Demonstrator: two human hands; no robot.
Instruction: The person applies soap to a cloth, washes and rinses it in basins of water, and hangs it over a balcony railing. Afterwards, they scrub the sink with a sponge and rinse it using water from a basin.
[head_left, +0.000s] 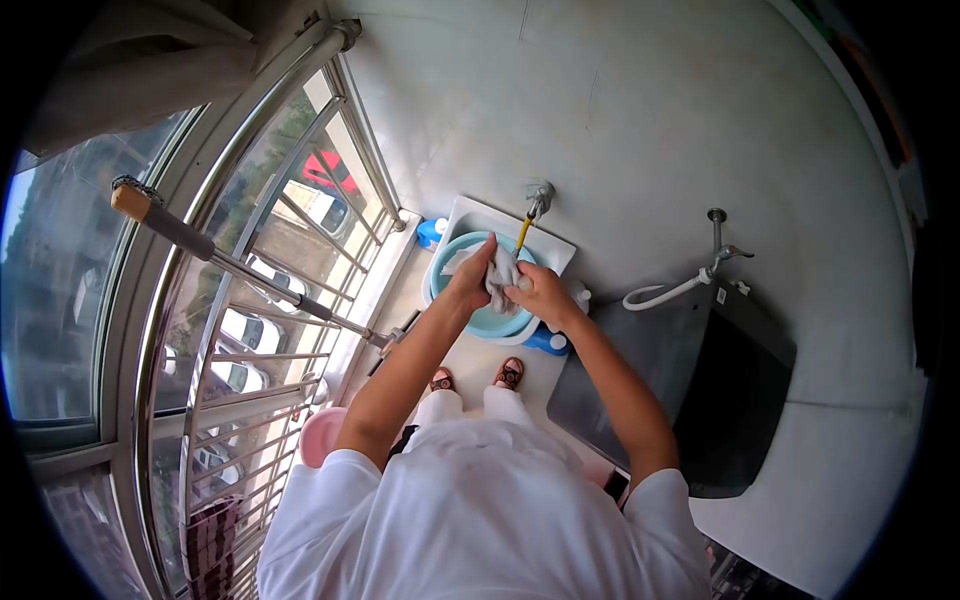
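Both my hands grip a bunched, light grey wet-looking cloth above a light blue basin. My left hand closes on its left side, and my right hand holds its right side. The basin rests in a white sink against the wall. Just beyond the cloth, a yellow tube hangs from the wall tap and points down at the basin. The cloth's exact kind is hard to make out, and the hands hide part of it.
A dark washing machine stands to the right, under a second tap with a white hose. Blue bottles flank the sink. At left are a barred window, a long pole and a pink basin.
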